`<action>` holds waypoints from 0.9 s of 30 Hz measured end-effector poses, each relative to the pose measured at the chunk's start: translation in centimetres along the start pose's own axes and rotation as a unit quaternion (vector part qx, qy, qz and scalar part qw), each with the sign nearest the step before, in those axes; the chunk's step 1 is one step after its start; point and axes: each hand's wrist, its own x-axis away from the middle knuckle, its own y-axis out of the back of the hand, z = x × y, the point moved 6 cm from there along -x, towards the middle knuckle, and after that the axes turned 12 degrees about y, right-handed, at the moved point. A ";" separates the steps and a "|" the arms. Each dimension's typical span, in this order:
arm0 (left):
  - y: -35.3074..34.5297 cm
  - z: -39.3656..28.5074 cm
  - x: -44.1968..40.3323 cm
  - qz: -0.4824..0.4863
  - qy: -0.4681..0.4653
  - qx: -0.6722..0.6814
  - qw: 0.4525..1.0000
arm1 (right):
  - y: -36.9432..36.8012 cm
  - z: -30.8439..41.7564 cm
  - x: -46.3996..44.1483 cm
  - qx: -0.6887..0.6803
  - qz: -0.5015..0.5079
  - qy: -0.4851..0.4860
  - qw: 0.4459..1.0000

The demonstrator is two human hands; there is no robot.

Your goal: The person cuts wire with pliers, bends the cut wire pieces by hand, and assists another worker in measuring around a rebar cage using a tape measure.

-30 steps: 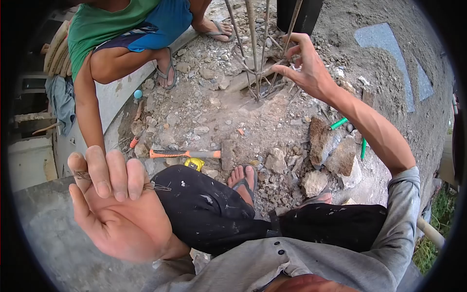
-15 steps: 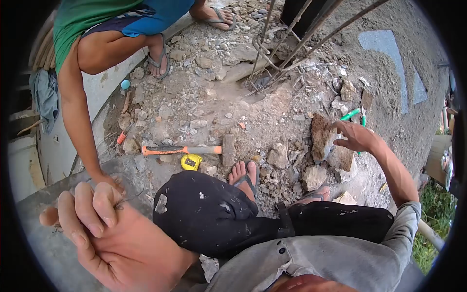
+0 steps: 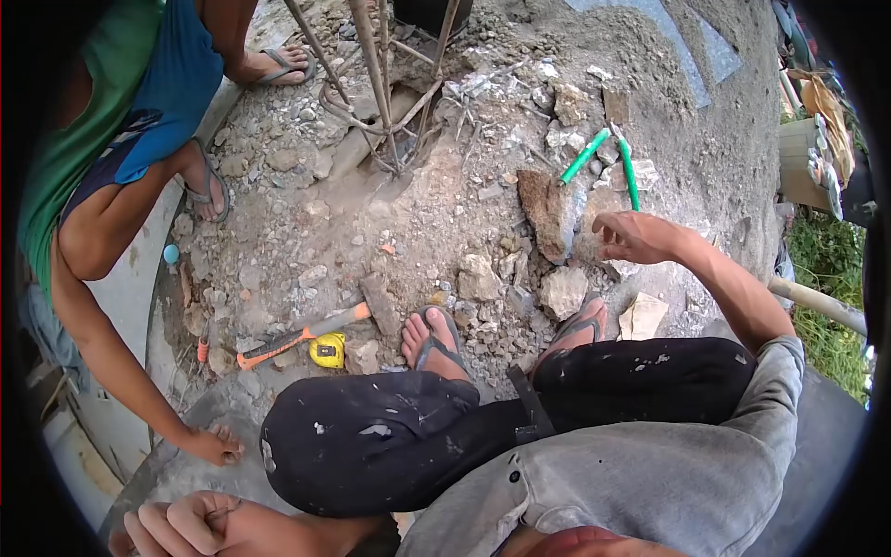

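Observation:
My left hand [image 3: 190, 524] is low at the left edge of my view, its fingers curled in. A thin dark strand, perhaps wire, shows at the fingers, too small to tell for sure. Over the rubble at the right hovers my right hand [image 3: 640, 237], fingers loosely bent and apart, nothing visible in them. Just beyond it lie green-handled pliers [image 3: 629, 172], handles spread and head hard to make out. Beside its fingertips sits a brown rock chunk [image 3: 546, 215]. A hammer [image 3: 311, 332] with an orange and grey handle lies before my left knee, next to a yellow tape measure [image 3: 327, 351].
Upright rebar rods [image 3: 371, 84] rise from a hole ahead. Another person's hand [image 3: 215, 446] rests near the slab at the left. Loose stones [image 3: 479, 278] surround my sandalled feet [image 3: 434, 342]. A pale blue ball [image 3: 171, 253] and a red-handled tool [image 3: 202, 349] lie left.
My view has turned and shifted. My left hand has dropped toward the lower edge, fingers curling tighter. My right hand has drawn slightly back from the pliers, uncovering more of one handle.

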 end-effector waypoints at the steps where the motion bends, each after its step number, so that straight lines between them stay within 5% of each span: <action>1: -0.1 0.0 0.0 0.004 -0.001 -0.007 1.000 | -0.1 -0.2 0.0 -0.001 0.000 0.002 1.000; 16: 0.1 -2.0 1.1 0.029 -0.024 -0.038 0.999 | -0.5 -0.6 -0.7 0.017 -0.008 0.017 1.000; 18: 0.0 -2.5 1.3 0.105 0.010 -0.103 0.989 | -0.9 -0.7 -0.8 0.010 -0.001 0.021 1.000; 27: 0.3 -2.4 1.1 0.026 -0.004 -0.111 0.994 | -2.8 0.1 -1.0 0.011 0.001 0.050 0.999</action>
